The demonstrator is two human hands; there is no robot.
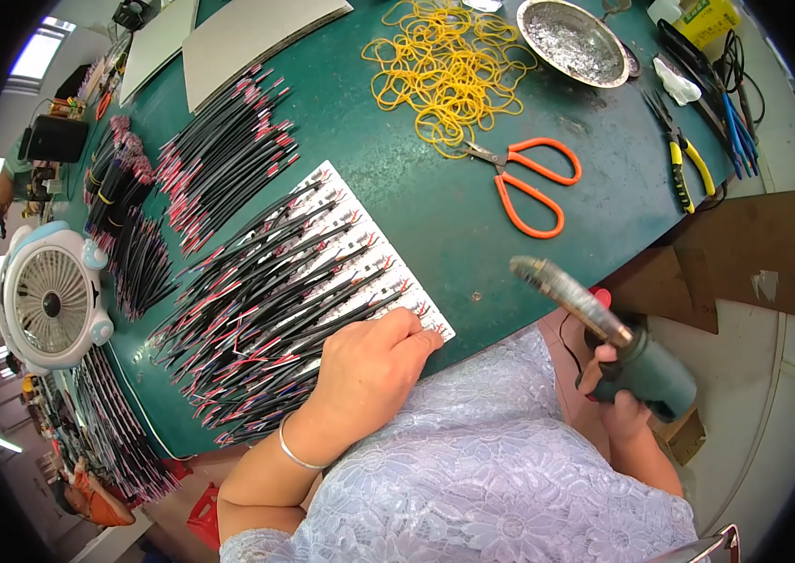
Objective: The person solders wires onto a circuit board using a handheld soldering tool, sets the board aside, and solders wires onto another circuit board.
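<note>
My left hand [369, 371] is closed, its thumb and forefinger pressed together over the near corner of a white circuit-board panel [360, 220]. What lies between those fingers is hidden. Black-sleeved wires [266, 319] with red and white ends fan out leftward from the panel in rows. Off the table's right edge, my right hand [618, 403] grips a green heat gun [655, 371] by its handle. Its long, browned metal barrel points up and left, towards the table. Orange-handled scissors [533, 178] lie between the panel and the heat gun's tip.
Yellow rubber bands [454, 70] and a metal dish [524, 28] of silvery scraps lie at the far side. Yellow-black pliers [679, 159] rest at right. More wire bundles [228, 155], grey boards [257, 38] and a white fan [52, 300] stand left. People work further off.
</note>
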